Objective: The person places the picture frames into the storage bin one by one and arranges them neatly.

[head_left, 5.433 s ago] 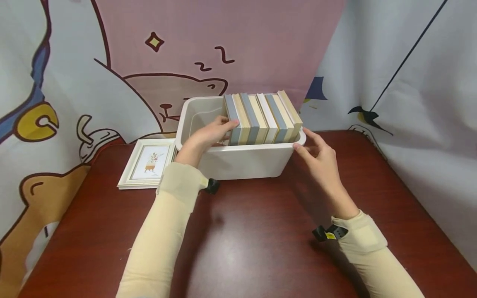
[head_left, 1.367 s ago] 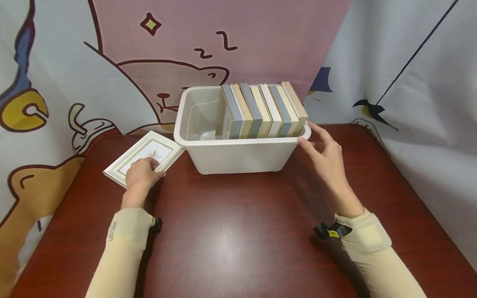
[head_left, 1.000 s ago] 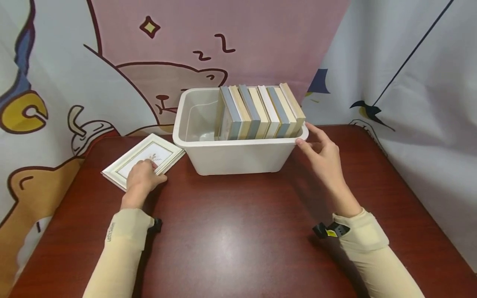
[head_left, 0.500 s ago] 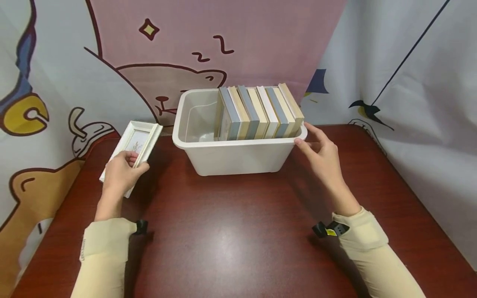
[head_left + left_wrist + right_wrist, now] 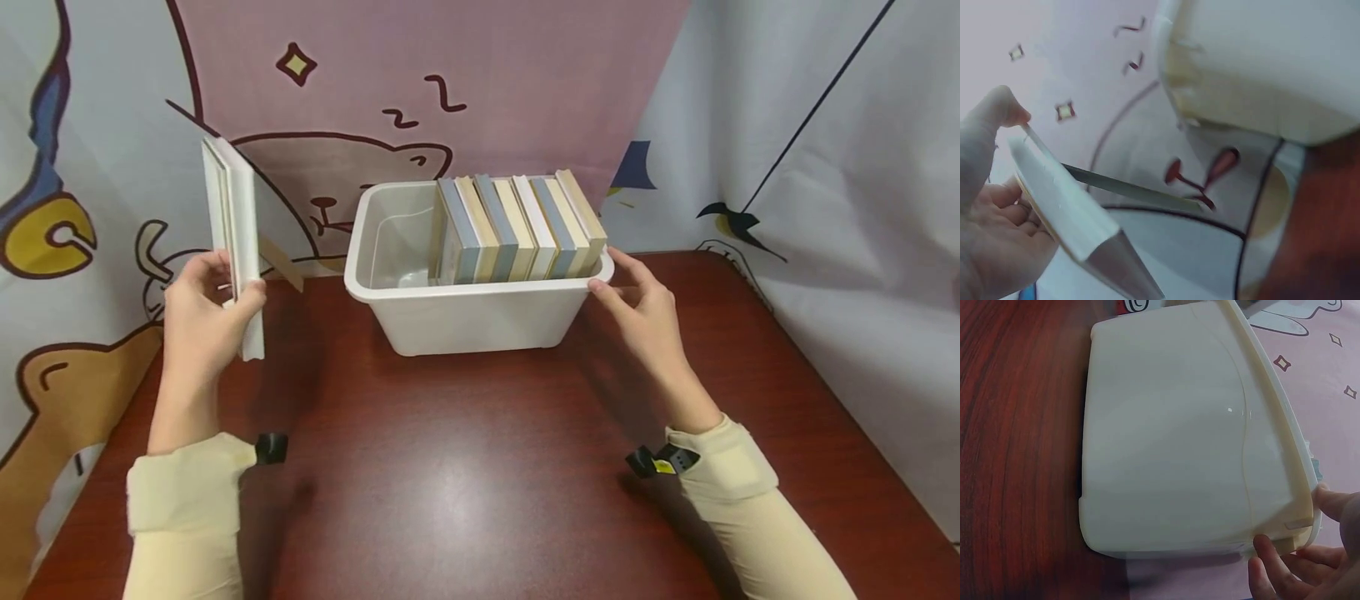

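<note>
My left hand [image 5: 198, 317] holds a white picture frame [image 5: 243, 225] upright off the table, thumb on its near edge and fingers on its far side. The frame is almost edge-on, and its support leg [image 5: 281, 265] sticks out from the back. In the left wrist view that leg [image 5: 1135, 190] also juts away from the frame. My right hand [image 5: 648, 321] grips the right end of a white plastic bin [image 5: 480, 321] at the rim. Inside, several blue, cream and white frame-like pieces [image 5: 517, 229] stand side by side, filling the right part and leaning slightly.
The left part of the bin shows its bare floor. A dark red wooden table [image 5: 450, 467] lies under everything. Behind it hangs a cartoon-printed cloth [image 5: 540, 83], with a pale curtain [image 5: 847, 208] along the right side.
The left hand has picked up the picture frame lying left of the bin, moved it left and tipped it upright; its back leg now shows. The right hand has stayed on the bin.
</note>
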Tool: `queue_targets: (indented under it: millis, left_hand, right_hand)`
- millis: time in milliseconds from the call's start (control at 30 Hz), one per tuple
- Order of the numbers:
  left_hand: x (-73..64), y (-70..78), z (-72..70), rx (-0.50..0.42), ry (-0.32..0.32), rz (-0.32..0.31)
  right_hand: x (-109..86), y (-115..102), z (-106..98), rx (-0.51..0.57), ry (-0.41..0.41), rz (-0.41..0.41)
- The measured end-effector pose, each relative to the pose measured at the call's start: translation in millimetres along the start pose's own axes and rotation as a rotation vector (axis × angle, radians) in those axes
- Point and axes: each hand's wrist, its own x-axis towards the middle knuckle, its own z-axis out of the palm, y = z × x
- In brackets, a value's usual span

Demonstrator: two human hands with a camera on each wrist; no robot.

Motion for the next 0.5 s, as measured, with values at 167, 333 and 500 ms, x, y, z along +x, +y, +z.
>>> queue_targets:
  millis: [167, 333, 500]
  left_hand:
    - [2.0, 29.3, 7.5, -0.291, 0.025, 0.134]
    - [5.8, 58.0, 25.0, -0.565, -0.031, 0.238]
    - [9.6, 75.4, 45.4, -0.44, -0.104, 0.294]
  right_hand:
    - [-0.8, -1, -3, -0.001, 0.0, 0.0]
    - [-1.8, -2, -3, 0.013, -0.004, 0.004]
    - [-3.3, -3, -1, 0.021, -0.007, 0.004]
